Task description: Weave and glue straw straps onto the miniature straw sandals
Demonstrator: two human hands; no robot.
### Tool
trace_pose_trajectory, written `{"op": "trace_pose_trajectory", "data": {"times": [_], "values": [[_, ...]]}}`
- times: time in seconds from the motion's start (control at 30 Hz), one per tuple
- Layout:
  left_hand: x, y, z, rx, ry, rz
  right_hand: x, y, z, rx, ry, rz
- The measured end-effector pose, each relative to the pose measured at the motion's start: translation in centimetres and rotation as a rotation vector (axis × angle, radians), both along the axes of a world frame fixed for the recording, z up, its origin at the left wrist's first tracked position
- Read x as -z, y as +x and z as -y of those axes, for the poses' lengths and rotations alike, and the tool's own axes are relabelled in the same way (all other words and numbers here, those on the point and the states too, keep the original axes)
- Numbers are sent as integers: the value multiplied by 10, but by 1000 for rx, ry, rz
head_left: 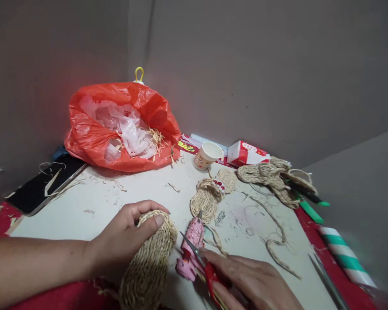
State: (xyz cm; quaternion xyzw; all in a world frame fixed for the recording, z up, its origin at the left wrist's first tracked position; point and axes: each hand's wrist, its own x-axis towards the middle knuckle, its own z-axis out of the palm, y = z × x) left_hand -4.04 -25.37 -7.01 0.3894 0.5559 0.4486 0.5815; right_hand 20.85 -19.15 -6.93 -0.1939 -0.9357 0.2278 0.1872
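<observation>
My left hand (132,232) is closed round the top end of a woven straw sole (149,267), thumb on its near face. The sole's lower end runs past the bottom of the view. In my right hand (245,280) is a pair of scissors with red handles (210,275), the blades pointing up and left toward the sole. A pink glue gun (194,237) lies just behind the blades. Beyond its nozzle rests a small woven straw slipper (205,202) with red and white beads on its strap.
An orange plastic bag (84,137) with scraps stands at the back left beside a black phone (48,185). Behind the slipper are a paper cup (202,159) and a red-white box (245,154). Braided straw cord (278,224), straw bundles (261,174) and tweezers (326,280) lie to the right.
</observation>
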Motion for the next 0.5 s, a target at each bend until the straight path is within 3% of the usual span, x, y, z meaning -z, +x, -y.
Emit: {"op": "trace_pose_trajectory", "data": {"times": [0.33,0.5], "values": [[-4,0,-2,1,-12,-70,2,-9,4,-21,164,116],[-5,0,-2,-17,-45,-10,1,-12,7,-39,192,113]]}}
